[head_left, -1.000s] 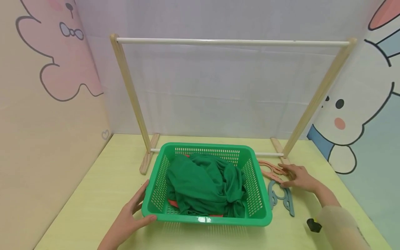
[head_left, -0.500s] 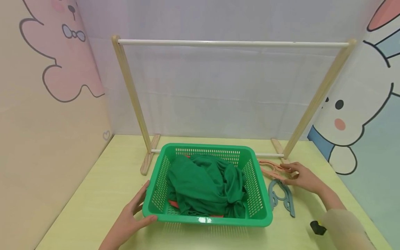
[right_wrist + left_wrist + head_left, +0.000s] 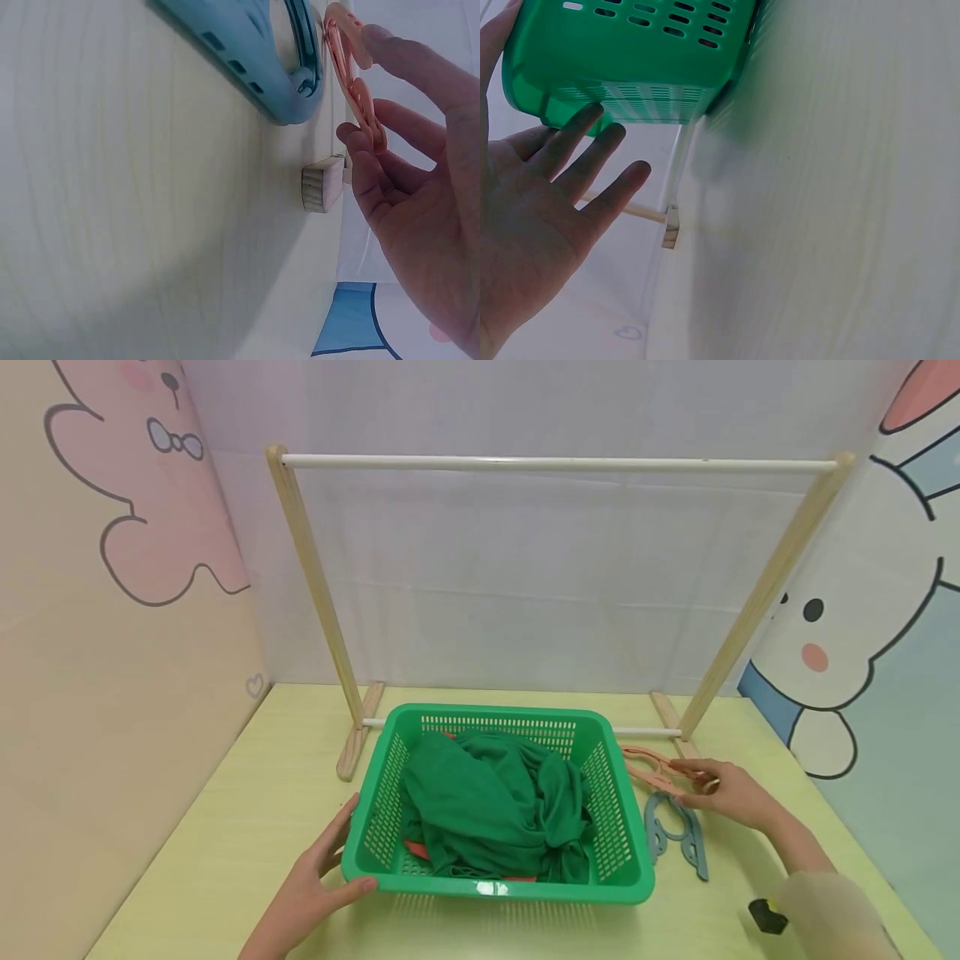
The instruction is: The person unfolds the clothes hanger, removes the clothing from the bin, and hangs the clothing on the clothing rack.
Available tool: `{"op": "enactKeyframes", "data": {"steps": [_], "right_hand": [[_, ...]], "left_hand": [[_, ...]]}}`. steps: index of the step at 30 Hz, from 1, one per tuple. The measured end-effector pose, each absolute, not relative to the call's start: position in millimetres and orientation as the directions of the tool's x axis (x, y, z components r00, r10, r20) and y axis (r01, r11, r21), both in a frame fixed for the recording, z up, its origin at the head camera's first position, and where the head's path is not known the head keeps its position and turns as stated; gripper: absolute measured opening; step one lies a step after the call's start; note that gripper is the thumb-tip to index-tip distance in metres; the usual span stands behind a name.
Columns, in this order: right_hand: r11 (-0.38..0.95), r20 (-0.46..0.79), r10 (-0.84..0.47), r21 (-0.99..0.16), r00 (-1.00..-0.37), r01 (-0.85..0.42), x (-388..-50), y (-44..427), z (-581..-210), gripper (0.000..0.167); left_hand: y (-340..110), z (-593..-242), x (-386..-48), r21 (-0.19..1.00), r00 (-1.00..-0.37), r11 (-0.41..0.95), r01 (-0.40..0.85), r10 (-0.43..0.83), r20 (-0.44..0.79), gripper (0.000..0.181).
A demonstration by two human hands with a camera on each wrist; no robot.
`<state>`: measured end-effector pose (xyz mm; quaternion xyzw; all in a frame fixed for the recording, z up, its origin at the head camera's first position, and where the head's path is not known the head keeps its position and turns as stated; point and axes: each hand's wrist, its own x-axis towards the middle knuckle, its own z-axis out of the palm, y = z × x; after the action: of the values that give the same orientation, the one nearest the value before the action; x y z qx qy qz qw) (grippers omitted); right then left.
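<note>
A green plastic basket (image 3: 491,893) stands on the table, holding crumpled green cloth (image 3: 480,797) with red bits showing beneath. At its near left corner is my left hand (image 3: 311,877), thumb on the rim; the left wrist view shows the other fingers (image 3: 581,161) fairly straight along the basket's outside. To the right of the basket lies an orange folding clothes hanger (image 3: 645,768). My right hand (image 3: 731,793) pinches its right end; in the right wrist view thumb and curled fingers are on the orange hanger (image 3: 349,52). A blue-grey folding hanger (image 3: 693,843) lies just in front.
Behind the basket stands a wooden rack with a white top bar (image 3: 555,464). Its right foot (image 3: 667,714) is close to my right hand. The left foot (image 3: 351,752) stands left of the basket. A small black object (image 3: 767,916) is beside my right sleeve.
My right hand has shifted slightly right, and its fingers have curled more closely about the orange hanger's end. My left hand and the basket look nearly unmoved.
</note>
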<state>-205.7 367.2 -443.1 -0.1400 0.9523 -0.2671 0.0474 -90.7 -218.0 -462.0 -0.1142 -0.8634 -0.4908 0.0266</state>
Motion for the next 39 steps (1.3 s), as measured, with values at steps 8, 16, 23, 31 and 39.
{"op": "enactKeyframes", "data": {"steps": [8, 16, 23, 31, 39], "right_hand": [[0.805, 0.009, -0.303, -0.532, -0.953, -0.262, -202, 370, -442, 0.065], [0.81, 0.135, -0.339, -0.461, -0.931, -0.362, -200, 371, -437, 0.046], [0.833, 0.189, -0.333, -0.399, -0.924, -0.382, -203, 371, -431, 0.035], [0.83, 0.205, -0.34, -0.394, -0.918, -0.395, -204, 369, -425, 0.032], [0.82, 0.308, -0.37, -0.336, -0.877, -0.464, -205, 369, -426, 0.027]], "left_hand": [[-219, -463, -90, 0.843, -0.974, 0.492, 0.217, 0.167, 0.154, 0.096], [-218, -463, -89, 0.837, -0.971, 0.496, 0.232, 0.168, 0.169, 0.096], [-218, -463, -89, 0.842, -0.973, 0.491, 0.223, 0.161, 0.164, 0.095], [-218, -464, -90, 0.847, -0.973, 0.483, 0.223, 0.165, 0.162, 0.095], [-217, -465, -90, 0.845, -0.974, 0.488, 0.218, 0.163, 0.157, 0.094]]}}
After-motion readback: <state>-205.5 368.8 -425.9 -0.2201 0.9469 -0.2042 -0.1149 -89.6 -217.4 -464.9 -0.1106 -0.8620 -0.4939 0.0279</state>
